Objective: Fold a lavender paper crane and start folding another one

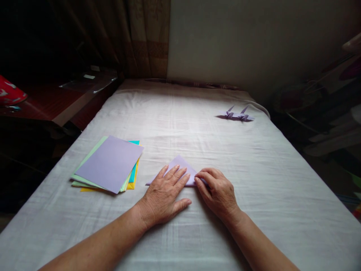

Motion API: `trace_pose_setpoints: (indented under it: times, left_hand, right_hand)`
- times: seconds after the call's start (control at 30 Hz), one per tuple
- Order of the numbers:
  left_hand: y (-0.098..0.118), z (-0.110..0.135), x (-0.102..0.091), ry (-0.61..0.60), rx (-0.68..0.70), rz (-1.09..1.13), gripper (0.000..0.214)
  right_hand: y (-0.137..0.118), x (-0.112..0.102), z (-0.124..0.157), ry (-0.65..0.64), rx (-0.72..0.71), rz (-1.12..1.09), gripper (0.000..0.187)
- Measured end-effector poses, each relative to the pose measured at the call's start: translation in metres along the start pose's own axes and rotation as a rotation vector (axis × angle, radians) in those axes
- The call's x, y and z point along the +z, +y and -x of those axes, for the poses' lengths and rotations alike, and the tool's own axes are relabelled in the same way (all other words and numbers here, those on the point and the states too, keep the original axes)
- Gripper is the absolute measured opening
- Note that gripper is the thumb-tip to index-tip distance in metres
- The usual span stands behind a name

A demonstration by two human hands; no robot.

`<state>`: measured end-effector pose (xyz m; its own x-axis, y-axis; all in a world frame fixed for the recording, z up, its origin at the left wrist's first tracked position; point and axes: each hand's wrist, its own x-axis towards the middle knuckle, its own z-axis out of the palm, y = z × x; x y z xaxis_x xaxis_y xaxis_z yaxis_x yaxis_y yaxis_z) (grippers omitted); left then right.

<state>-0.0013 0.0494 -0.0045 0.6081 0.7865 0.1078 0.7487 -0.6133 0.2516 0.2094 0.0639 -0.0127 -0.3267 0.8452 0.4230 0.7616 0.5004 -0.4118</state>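
A sheet of purple paper (180, 162), folded into a triangle, lies on the white cloth with its point facing away from me. My left hand (167, 194) rests flat across its left and middle part, fingers spread, hiding much of it. With thumb and fingers pinched together, my right hand (217, 190) grips the triangle's right corner, which is mostly covered by the fingers. To the left lies a stack of coloured paper with a purple sheet (111, 163) on top and green, blue and yellow edges showing below.
Purple folded paper cranes (235, 114) stand at the far right of the cloth-covered surface (175, 128). Beyond its left edge is a brown wooden table (42, 99) with a clear plastic sleeve (90, 81) and a red object (11, 92). A curtain and wall close off the back.
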Motion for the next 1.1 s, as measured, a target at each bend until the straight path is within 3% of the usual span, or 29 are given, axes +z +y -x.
trace_pose_setpoints:
  times: [0.17,0.4,0.7,0.9,1.1]
  left_hand:
    - [0.001,0.0,0.0,0.009,0.002,-0.017,0.062]
    - [0.0,0.0,0.003,0.014,0.0,-0.033,0.062]
    - [-0.001,-0.001,0.003,0.013,0.005,-0.036,0.063]
    - [-0.003,0.0,0.006,0.009,0.007,-0.039,0.064]
    - [-0.002,-0.001,0.002,-0.026,0.035,-0.045,0.053]
  right_hand:
    - [-0.001,0.0,0.0,0.008,-0.003,-0.007,0.016]
    - [0.001,-0.006,0.0,0.123,-0.034,-0.079,0.011]
    - [-0.007,-0.017,0.005,-0.125,-0.232,0.049,0.019]
    - [-0.004,-0.026,0.015,-0.088,-0.261,0.097,0.02]
    - [0.004,-0.038,0.035,-0.072,-0.144,0.156,0.021]
